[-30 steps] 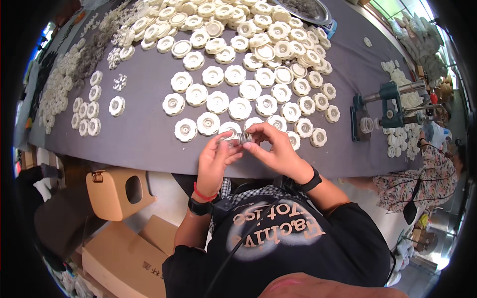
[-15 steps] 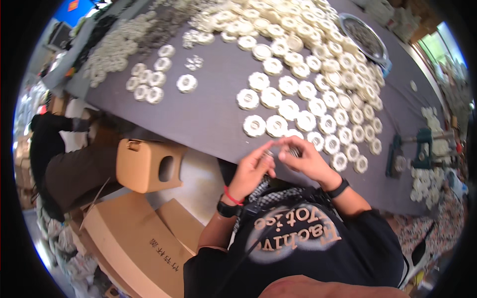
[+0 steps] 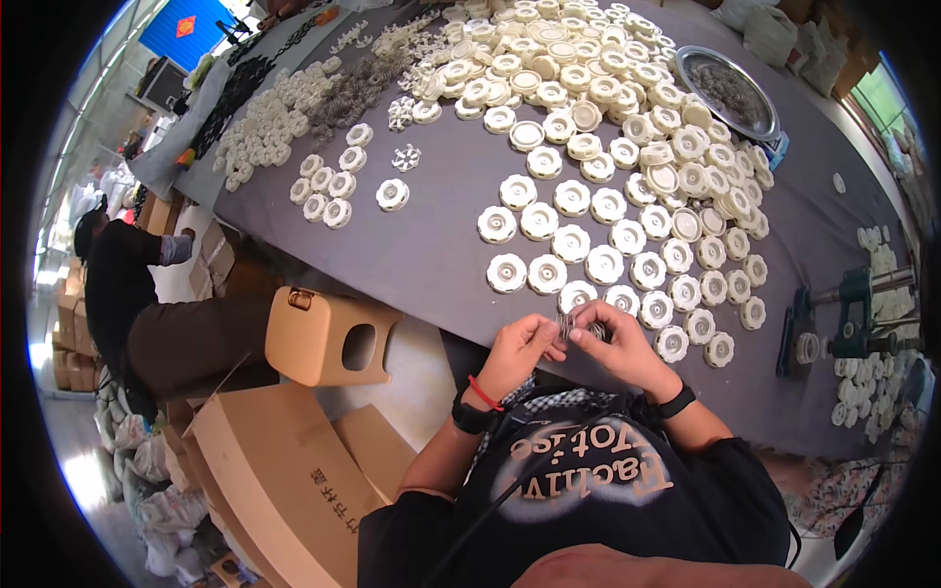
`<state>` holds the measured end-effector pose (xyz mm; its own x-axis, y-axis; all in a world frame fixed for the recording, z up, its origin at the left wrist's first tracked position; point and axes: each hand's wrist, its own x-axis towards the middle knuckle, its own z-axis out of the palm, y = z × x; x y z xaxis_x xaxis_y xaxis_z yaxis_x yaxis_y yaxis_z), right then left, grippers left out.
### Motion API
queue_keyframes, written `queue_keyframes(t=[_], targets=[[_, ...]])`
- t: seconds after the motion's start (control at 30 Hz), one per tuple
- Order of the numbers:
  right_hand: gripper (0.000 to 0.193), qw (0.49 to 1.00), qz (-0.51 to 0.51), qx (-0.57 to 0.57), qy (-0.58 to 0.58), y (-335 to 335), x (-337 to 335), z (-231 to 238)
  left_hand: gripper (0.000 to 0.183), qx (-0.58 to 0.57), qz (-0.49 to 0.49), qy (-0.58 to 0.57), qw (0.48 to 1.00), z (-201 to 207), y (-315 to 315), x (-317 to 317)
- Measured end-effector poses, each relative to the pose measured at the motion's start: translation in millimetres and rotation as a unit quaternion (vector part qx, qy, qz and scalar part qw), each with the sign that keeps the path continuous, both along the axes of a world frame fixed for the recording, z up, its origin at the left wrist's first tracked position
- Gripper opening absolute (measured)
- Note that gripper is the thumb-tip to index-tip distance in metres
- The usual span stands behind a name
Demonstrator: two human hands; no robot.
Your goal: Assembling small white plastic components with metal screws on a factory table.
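Observation:
My left hand (image 3: pixel 521 349) is closed in a pinch on a small metal coil spring (image 3: pixel 564 326) at the table's near edge. Close beside it, my right hand (image 3: pixel 627 351) curls around several more springs (image 3: pixel 597 331), with its thumb and fingertip meeting the left fingers. Just beyond my hands, white scalloped caps (image 3: pixel 507 273) lie in loose rows on the grey table cover (image 3: pixel 412 260). Many of these caps have a coil spring standing in the middle. How many springs each hand holds is hidden by the fingers.
A large heap of cream caps (image 3: pixel 559 49) fills the far side, with a metal bowl of springs (image 3: pixel 727 90) beside it. At the right stands a dark green press (image 3: pixel 851 304). A tan stool (image 3: pixel 328 338), cardboard boxes (image 3: pixel 279 480) and another person (image 3: pixel 127 274) are at the left.
My hands have come together, fingertips now meeting at a spring where they were slightly apart. The whole view has shifted, and the table appears lower and further right.

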<state>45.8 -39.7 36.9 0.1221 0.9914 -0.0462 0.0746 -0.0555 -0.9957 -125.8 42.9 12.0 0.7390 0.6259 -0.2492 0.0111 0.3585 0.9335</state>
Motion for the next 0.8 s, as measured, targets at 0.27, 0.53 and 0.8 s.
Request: queue_keyframes(t=[0.27, 0.53, 0.8], targets=[[0.025, 0.968, -0.202, 0.098, -0.116, -40, 38, -8, 0.029, -0.325, -0.111, -0.083, 0.935, -15, -4, 17], [0.029, 0.983, -0.144, -0.066, -0.088, -35, 95, -3, 0.035, 0.061, 0.103, 0.045, 0.992, -18, 28, 46], [0.02, 0.913, 0.001, -0.046, -0.406, 43, 109, -26, 0.03, 0.465, 0.026, 0.216, 0.858, -15, 76, 100]])
